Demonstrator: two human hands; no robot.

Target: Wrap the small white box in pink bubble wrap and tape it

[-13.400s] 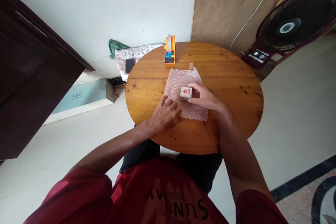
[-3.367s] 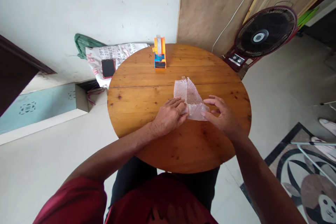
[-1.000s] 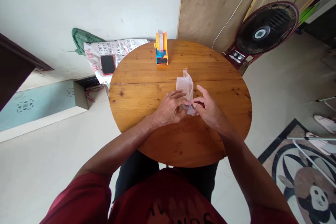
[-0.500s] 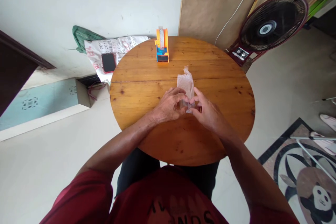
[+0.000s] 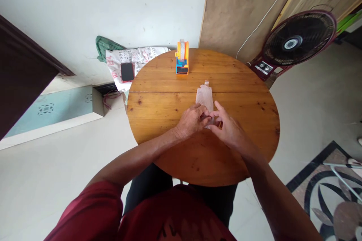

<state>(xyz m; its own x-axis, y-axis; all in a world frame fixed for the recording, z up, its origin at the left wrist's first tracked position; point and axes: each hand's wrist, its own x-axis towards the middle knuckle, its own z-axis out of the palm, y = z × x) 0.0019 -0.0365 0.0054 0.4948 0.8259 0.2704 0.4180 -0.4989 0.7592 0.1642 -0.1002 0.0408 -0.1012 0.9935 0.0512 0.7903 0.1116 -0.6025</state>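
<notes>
A pale, translucent strip that looks like bubble wrap (image 5: 204,97) lies lengthwise on the wooden table, with a small clear tab, perhaps tape, sticking out at its far end. My left hand (image 5: 192,120) is closed in a pinch on the near end of the wrap. From the other side my right hand (image 5: 226,124) meets it, thumb and fingers bent around that same near end, index finger lifted. The fingertips of both hands almost touch and partly cover the wrap there. Whether anything is inside the wrap I cannot tell.
An orange and blue tape dispenser (image 5: 182,58) stands at the far edge of the round wooden table (image 5: 169,101). Beyond the left edge, a phone (image 5: 127,72) rests on a printed white sack (image 5: 141,55). A large fan (image 5: 294,39) stands at the back right.
The view has shifted, so everything sits slightly lower and farther right. My left fingers have closed more tightly over the near end of the wrap; my right hand stays beside them.
</notes>
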